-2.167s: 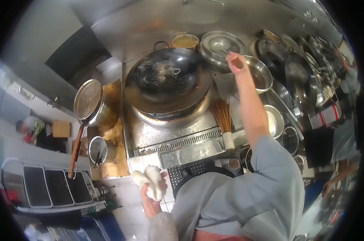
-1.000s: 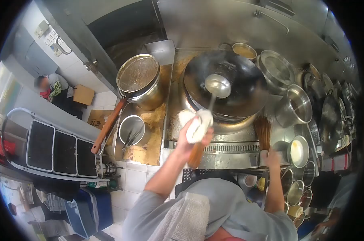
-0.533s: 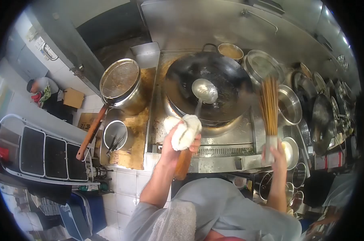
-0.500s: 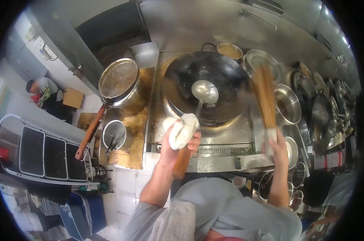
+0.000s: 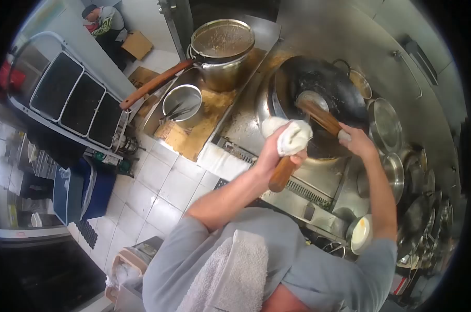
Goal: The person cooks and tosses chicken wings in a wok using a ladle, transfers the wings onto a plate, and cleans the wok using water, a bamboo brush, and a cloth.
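Observation:
In my left hand (image 5: 277,151) are a folded white cloth (image 5: 293,137) and the wooden handle (image 5: 281,174) of a ladle. The ladle's round metal bowl (image 5: 309,98) lies over the black wok (image 5: 339,83). My right hand (image 5: 357,141) grips the pale bound end of a bamboo brush (image 5: 323,118). Its bristles point to the upper left, at the ladle bowl over the wok; whether they touch it I cannot tell. The wok is tilted on the stove ring, its inside dark and wet-looking.
Left of the stove, a strainer (image 5: 222,39) with a long wooden handle rests on a pot, near a metal container (image 5: 182,103) of utensils. Lidded pans (image 5: 385,125) and a white bowl (image 5: 361,235) stand at right. A person (image 5: 106,28) is at the upper left.
My right hand has swung the brush from upright beside the wok to over it, at the ladle. The wok now looks tilted, and the whole view has turned. My left hand keeps its hold.

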Action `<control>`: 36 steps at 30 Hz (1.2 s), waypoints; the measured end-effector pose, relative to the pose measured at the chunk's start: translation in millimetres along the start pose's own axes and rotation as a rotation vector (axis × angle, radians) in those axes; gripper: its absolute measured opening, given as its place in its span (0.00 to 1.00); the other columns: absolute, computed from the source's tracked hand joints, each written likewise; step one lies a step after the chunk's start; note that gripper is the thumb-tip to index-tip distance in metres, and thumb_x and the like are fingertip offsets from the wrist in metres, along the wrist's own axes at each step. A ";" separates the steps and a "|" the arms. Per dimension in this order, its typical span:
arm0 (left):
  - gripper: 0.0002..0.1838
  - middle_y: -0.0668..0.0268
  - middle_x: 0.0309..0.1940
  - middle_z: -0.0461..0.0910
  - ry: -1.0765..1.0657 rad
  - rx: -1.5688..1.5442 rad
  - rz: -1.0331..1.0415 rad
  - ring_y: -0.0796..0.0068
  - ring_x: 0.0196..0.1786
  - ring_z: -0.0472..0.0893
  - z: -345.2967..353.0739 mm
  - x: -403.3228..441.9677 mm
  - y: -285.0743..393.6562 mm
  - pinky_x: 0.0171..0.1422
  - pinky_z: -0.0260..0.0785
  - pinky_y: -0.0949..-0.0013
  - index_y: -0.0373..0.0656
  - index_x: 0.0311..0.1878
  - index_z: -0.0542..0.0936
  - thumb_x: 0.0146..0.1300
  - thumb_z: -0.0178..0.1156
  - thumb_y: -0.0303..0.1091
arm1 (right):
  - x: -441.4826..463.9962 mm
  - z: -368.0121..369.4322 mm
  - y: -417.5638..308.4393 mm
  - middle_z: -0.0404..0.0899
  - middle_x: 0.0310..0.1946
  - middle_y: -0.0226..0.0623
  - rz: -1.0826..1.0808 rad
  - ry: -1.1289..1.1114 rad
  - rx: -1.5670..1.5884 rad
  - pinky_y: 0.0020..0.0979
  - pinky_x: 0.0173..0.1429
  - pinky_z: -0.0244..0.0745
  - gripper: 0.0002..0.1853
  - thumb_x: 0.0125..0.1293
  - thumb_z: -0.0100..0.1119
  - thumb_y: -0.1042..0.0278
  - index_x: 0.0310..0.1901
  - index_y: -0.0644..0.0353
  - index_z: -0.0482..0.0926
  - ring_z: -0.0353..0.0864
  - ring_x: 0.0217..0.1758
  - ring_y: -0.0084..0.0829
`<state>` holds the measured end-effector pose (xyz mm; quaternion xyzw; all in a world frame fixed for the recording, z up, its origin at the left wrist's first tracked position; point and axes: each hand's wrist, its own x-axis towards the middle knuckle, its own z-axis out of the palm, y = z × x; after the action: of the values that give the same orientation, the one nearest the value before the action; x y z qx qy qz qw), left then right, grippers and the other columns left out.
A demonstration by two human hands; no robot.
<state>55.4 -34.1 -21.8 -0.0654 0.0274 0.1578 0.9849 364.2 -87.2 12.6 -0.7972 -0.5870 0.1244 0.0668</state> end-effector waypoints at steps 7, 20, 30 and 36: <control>0.24 0.60 0.32 0.77 0.015 2.145 0.205 0.59 0.33 0.80 -39.9 -43.5 57.2 0.39 0.74 0.62 0.45 0.52 0.75 0.53 0.66 0.42 | -43.3 -101.2 74.4 0.79 0.50 0.43 0.055 0.424 0.201 0.33 0.53 0.73 0.29 0.57 0.64 0.64 0.62 0.55 0.70 0.80 0.47 0.37; 0.33 0.50 0.44 0.70 0.231 2.805 0.418 0.47 0.39 0.78 -92.2 -81.9 75.7 0.44 0.73 0.53 0.52 0.54 0.74 0.37 0.66 0.25 | -83.5 -50.2 36.8 0.77 0.28 0.33 0.248 0.464 1.177 0.23 0.16 0.67 0.36 0.59 0.62 0.63 0.69 0.53 0.59 0.74 0.18 0.21; 0.30 0.54 0.40 0.74 0.612 2.630 0.621 0.49 0.39 0.77 -86.4 -178.6 65.3 0.41 0.73 0.55 0.51 0.50 0.77 0.37 0.70 0.28 | -83.7 -76.7 42.2 0.78 0.40 0.34 0.152 0.012 0.590 0.23 0.32 0.73 0.31 0.54 0.63 0.64 0.62 0.59 0.70 0.76 0.32 0.21; 0.30 0.51 0.36 0.75 0.757 2.573 0.474 0.48 0.36 0.77 -129.4 -246.1 34.6 0.39 0.73 0.53 0.52 0.49 0.76 0.36 0.72 0.30 | 47.8 0.1 25.3 0.80 0.42 0.39 -0.012 -0.245 0.110 0.35 0.29 0.80 0.33 0.48 0.66 0.61 0.60 0.50 0.73 0.80 0.35 0.34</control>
<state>-193.3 -94.9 -135.7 0.8584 0.4304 0.1573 0.2307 400.8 -49.3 0.4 -0.7677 -0.5877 0.2524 0.0392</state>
